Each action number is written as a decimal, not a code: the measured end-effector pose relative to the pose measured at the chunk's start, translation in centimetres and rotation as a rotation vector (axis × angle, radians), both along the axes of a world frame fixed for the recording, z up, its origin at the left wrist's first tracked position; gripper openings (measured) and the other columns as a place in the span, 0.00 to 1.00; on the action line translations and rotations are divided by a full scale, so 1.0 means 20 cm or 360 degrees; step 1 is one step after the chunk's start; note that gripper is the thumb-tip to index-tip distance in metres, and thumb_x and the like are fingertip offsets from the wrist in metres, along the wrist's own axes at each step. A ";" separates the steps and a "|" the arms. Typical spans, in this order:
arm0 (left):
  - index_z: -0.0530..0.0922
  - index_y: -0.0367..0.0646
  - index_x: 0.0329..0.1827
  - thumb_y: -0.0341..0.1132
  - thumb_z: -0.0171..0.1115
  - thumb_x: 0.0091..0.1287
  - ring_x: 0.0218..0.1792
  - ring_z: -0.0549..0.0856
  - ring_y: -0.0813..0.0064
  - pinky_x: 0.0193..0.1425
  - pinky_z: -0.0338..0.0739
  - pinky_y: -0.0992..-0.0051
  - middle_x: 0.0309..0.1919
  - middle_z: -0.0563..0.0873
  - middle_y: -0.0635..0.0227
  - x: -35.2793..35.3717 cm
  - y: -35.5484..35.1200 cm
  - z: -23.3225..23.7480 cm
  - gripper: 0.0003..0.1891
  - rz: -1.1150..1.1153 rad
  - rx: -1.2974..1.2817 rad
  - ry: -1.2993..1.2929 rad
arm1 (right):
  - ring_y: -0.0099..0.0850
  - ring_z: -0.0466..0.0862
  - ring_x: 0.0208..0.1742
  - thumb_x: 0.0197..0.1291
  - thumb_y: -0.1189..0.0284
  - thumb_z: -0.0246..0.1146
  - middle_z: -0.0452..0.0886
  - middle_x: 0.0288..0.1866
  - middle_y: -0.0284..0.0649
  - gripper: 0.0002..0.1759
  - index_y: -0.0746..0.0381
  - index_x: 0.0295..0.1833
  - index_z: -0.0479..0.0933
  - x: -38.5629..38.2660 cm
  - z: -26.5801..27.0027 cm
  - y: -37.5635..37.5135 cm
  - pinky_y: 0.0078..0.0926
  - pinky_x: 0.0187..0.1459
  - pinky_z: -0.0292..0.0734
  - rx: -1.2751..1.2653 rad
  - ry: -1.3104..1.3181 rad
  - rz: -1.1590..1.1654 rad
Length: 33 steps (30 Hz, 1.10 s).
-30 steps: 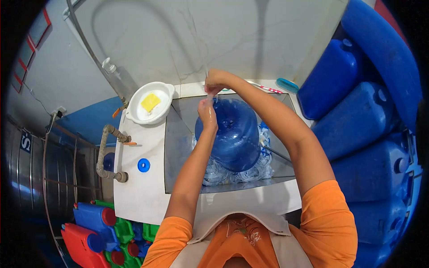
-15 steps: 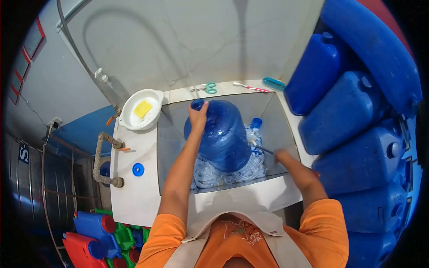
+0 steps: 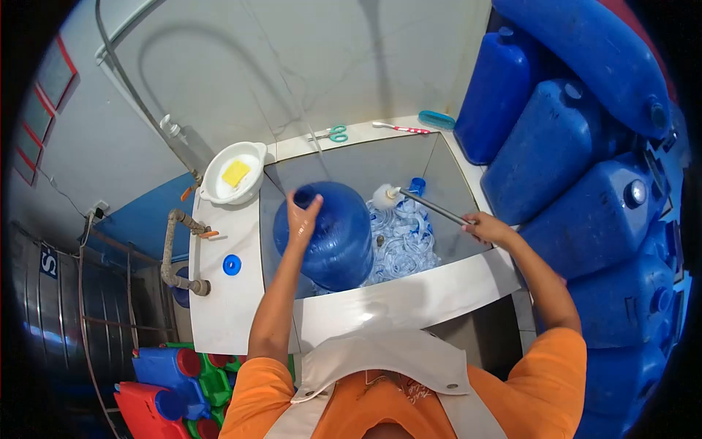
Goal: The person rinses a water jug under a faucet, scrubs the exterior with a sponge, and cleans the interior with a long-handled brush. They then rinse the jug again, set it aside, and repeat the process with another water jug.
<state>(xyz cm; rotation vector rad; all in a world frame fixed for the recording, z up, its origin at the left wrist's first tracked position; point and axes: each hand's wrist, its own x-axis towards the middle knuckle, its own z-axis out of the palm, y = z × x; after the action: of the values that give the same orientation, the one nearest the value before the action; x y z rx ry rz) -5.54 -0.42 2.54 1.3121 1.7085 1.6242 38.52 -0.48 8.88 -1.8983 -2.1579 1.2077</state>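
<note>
My left hand (image 3: 303,218) is closed around the neck of a large blue water jug (image 3: 333,234), which stands tilted in the left half of a grey sink (image 3: 453,175). The jug's mouth faces up between my thumb and fingers. In my right hand (image 3: 488,228) is the grey handle of a long brush (image 3: 437,208), held over the sink's right side. Its round white head is in the air, to the right of the jug. Beneath it lies a heap of clear and bluish plastic pieces (image 3: 402,245). A small blue cap-like piece (image 3: 417,184) sits at the heap's back.
On the left counter are a white basin (image 3: 212,183) with a yellow sponge (image 3: 235,173) and a blue ring (image 3: 232,264). Scissors (image 3: 336,134), a toothbrush (image 3: 401,128) and a teal brush (image 3: 436,119) lie along the back ledge. Blue jerrycans (image 3: 541,146) are stacked at right.
The jug has moved left and down with my left hand. My right hand has lifted the brush, so its white head now shows clearly above the heap.
</note>
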 end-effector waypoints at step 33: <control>0.63 0.38 0.60 0.42 0.75 0.49 0.54 0.77 0.61 0.60 0.70 0.68 0.51 0.78 0.52 0.16 -0.20 -0.09 0.39 -0.0558 -0.0231 0.0093 | 0.14 0.60 0.11 0.68 0.63 0.52 0.63 0.16 0.26 0.26 0.58 0.69 0.61 -0.90 0.60 0.18 0.13 0.10 0.53 -0.0922 0.1084 0.0190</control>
<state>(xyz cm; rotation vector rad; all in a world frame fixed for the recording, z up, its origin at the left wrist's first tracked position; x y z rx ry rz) -2.30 -4.45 0.76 1.4991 1.4941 1.2521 20.53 3.03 20.87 -1.1726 -1.6658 2.2699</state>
